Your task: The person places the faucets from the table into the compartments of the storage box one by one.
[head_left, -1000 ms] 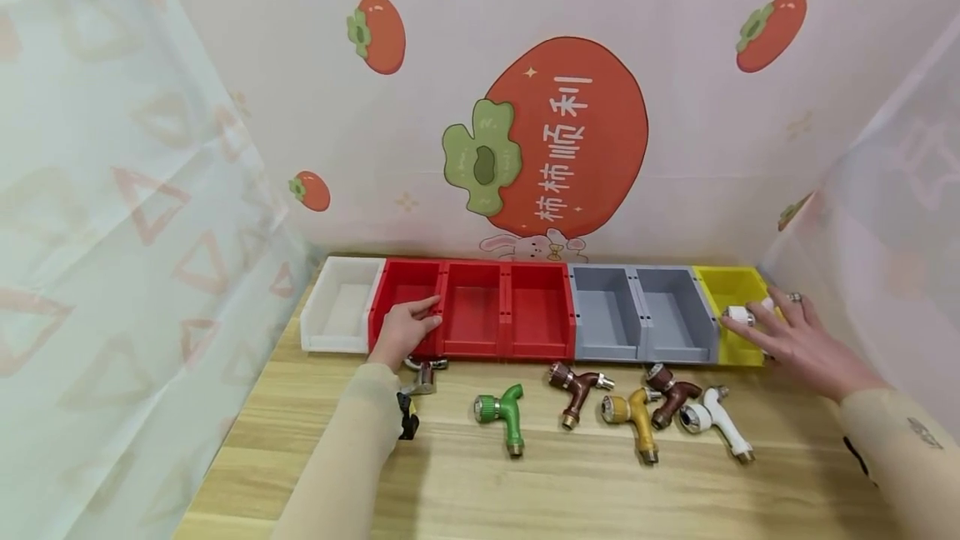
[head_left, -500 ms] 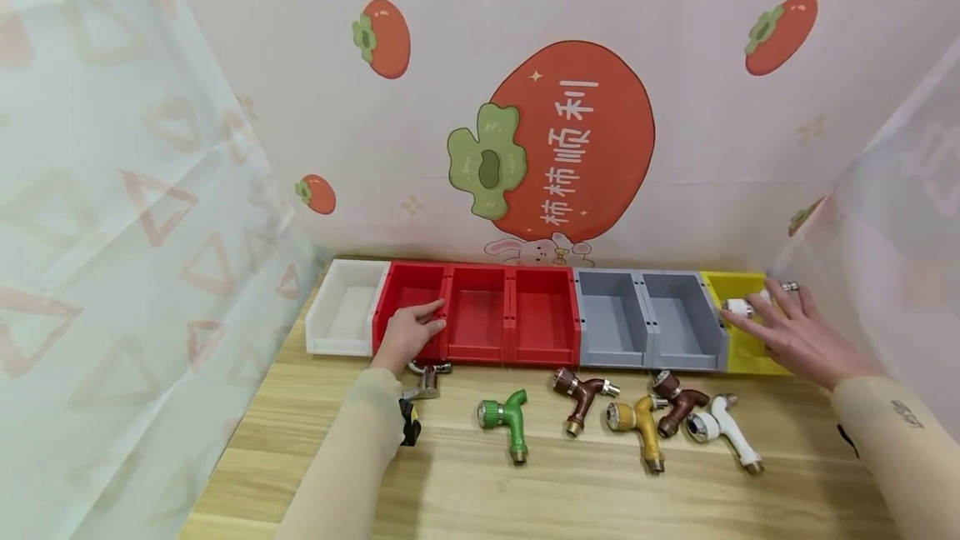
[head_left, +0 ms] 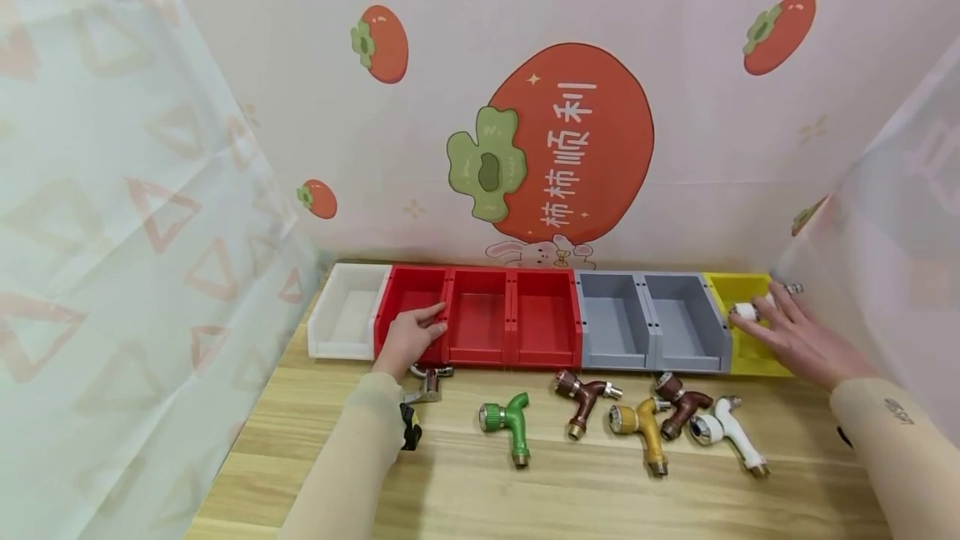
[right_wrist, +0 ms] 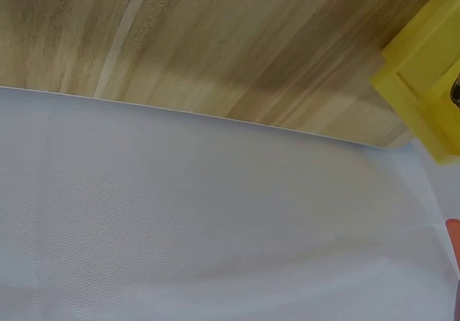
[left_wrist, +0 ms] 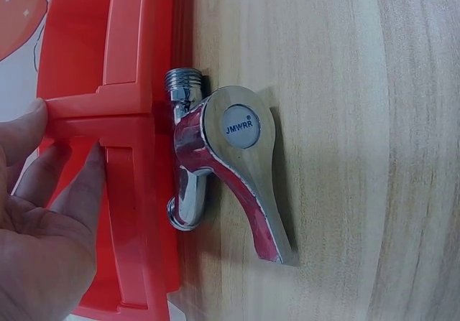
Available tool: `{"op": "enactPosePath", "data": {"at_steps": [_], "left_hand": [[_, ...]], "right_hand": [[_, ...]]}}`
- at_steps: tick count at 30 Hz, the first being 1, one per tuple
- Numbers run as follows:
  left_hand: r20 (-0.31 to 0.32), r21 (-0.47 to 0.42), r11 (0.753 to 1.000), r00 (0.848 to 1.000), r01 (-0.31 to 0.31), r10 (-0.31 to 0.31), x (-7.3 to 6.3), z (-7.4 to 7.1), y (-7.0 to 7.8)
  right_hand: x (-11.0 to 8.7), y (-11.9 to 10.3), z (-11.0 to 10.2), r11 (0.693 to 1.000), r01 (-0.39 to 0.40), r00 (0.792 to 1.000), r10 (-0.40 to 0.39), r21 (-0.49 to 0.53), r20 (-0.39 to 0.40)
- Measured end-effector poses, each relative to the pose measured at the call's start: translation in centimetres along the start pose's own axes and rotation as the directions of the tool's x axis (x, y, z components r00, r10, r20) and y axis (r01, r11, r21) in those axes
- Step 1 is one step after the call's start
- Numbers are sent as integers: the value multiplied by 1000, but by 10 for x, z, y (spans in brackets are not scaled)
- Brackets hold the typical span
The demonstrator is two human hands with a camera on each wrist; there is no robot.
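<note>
My right hand [head_left: 806, 340] is over the yellow bin [head_left: 738, 357] at the right end of the row, its fingers around a faucet with a white knob [head_left: 742, 312]. The faucet's metal end sticks out past the fingers, and its middle is hidden. In the right wrist view the hand is out of sight. At the left red bin [head_left: 412, 277], my left hand [head_left: 408, 340] has its fingertips at the wall shared with the middle red bin [head_left: 477, 348]. A chrome lever faucet [left_wrist: 241, 145] lies on the table just below that hand.
A white bin [head_left: 345, 348] ends the row at left; two grey bins [head_left: 611, 357] stand right of the red ones. In front lie a green faucet [head_left: 516, 423], two brown ones [head_left: 581, 402], a yellow one [head_left: 648, 436], a white one [head_left: 738, 436] and a black item [head_left: 410, 427].
My right hand and the white-knobbed faucet have shifted slightly left and back over the yellow bin. The head view has shifted a little. My left hand stays at the red bin wall.
</note>
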State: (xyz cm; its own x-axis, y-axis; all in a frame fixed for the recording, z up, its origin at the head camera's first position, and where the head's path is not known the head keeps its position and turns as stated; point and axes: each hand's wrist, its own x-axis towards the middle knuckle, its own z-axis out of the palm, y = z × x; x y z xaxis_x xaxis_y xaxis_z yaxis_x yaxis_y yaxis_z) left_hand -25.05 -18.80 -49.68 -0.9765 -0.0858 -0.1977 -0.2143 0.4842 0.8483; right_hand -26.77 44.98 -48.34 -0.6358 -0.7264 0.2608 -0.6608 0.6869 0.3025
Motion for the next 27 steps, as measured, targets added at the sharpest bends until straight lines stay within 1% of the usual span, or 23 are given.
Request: {"op": "enactPosePath", "data": {"at_steps": [3, 10, 13, 20, 24, 27], "left_hand": [[1, 9, 1000, 1000, -17, 17, 0, 0, 0], [-7, 18, 1000, 1000, -18, 18, -2, 0, 1], [-4, 22, 999, 1000, -26, 26, -2, 0, 1], [3, 16, 1000, 1000, -23, 23, -1, 1, 0], [-4, 13, 1000, 1000, -23, 23, 0, 1, -2], [-9, 12, 1000, 1000, -25, 25, 2, 2, -3]], "right_hand": [[-1, 0, 1, 1000, -10, 1000, 10, 12, 6], [-2, 0, 3, 1000, -22, 998, 21, 19, 52], [-3, 1, 5, 1000, -14, 999, 13, 18, 53], [-8, 2, 8, 999, -5, 998, 3, 33, 58], [-9, 1, 8, 999, 12, 999, -14, 32, 40], [-11, 1, 8, 998, 30, 999, -29, 55, -13]]}}
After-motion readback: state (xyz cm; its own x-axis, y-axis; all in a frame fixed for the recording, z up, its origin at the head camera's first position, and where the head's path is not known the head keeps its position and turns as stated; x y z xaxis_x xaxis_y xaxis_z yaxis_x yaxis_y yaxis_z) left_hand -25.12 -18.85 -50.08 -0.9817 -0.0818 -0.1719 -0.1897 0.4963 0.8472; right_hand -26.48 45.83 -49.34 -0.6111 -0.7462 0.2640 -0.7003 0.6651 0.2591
